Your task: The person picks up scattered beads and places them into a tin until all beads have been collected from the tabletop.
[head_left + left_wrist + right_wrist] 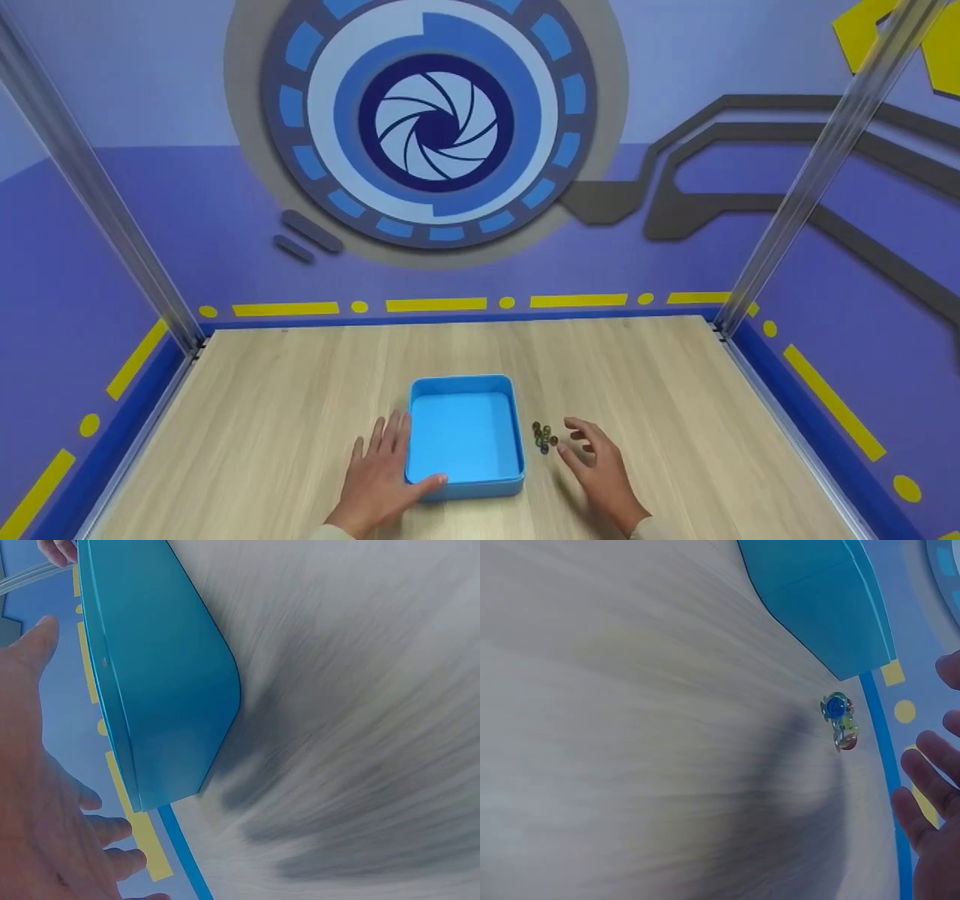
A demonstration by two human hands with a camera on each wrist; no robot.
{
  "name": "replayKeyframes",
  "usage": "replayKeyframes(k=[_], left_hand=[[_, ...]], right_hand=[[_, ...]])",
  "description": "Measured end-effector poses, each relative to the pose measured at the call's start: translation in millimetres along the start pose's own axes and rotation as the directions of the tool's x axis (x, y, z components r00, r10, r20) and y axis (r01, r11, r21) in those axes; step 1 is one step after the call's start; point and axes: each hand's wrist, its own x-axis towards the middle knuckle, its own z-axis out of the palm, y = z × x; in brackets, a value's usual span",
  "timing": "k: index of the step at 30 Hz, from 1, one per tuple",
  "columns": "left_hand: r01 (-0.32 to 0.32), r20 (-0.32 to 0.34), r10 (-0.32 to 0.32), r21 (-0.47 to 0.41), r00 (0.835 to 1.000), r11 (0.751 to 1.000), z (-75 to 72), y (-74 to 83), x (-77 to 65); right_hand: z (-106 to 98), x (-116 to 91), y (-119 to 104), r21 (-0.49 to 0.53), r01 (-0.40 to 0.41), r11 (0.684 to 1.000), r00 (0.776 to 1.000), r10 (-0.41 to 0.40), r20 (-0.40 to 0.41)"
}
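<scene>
A square blue tray (469, 489) with low walls stands on the wooden table, nothing lying in it. Along its left side my left hand (379, 476) rests with fingers straight, the thumb over the near left corner of the rim. To the right of the tray lie several small glass marbles (544, 438) in a tight cluster; the right wrist view shows the marbles (840, 720) as blue, green and red. My right hand (600, 469) hovers just right of them, thumb and fingers apart and slightly bent, holding nothing.
The light wooden table (285, 390) is bounded by a purple-blue printed back wall (442, 285) and side walls. Metal posts stand at the back left (142, 247) and back right (780, 210) corners.
</scene>
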Motion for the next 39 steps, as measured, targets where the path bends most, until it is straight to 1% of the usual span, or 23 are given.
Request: replayKeyframes(k=[13, 21, 29, 39], left_hand=[[0.003, 0.005, -0.003, -0.01, 1.0, 1.0, 4.4, 0.5, 3.5], [0.003, -0.012, -0.003, 0.006, 1.0, 1.0, 4.3, -1.8, 4.1], [0.007, 0.007, -0.007, -0.001, 1.0, 1.0, 4.3, -2.2, 4.4], [0.016, 0.024, -0.015, -0.004, 1.0, 1.0, 5.4, -0.8, 4.9]], right_hand=[[3.9, 2.3, 9.5, 0.003, -0.016, 1.0, 1.0, 0.016, -0.011], [8.6, 3.8, 14.9, 0.01, 0.023, 1.0, 1.0, -0.023, 0.007], [12.7, 2.4, 18.2, 0.024, -0.015, 1.0, 1.0, 0.015, 0.009], [18.2, 5.7, 21.9, 0.018, -0.021, 1.0, 1.0, 0.021, -0.018]])
